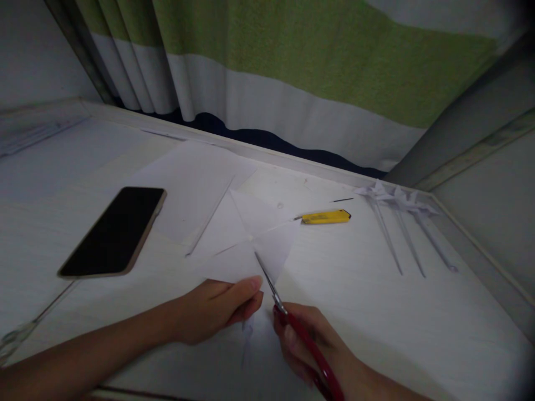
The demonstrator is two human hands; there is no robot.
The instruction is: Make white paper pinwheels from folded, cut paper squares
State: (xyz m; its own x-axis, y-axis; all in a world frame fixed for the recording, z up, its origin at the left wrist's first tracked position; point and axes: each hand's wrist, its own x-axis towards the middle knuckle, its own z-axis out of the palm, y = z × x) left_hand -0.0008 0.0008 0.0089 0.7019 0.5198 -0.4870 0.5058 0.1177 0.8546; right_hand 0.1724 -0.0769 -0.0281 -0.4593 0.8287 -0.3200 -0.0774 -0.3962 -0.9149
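Observation:
My left hand [221,309] pinches the near edge of a white paper piece [254,245] with folded triangular flaps, lying on the white table [376,312]. My right hand [305,345] grips red-handled scissors [288,317]. Their blades point up and away and reach into the paper near its middle. Both hands are close together at the table's near edge.
A black phone [115,231] lies face up on the left. A yellow utility knife [326,216] rests behind the paper. Three white paper pinwheels on sticks [397,223] lie at the right. A white sheet [188,189] and a thin stick [209,220] lie behind; a striped curtain [292,72] hangs beyond.

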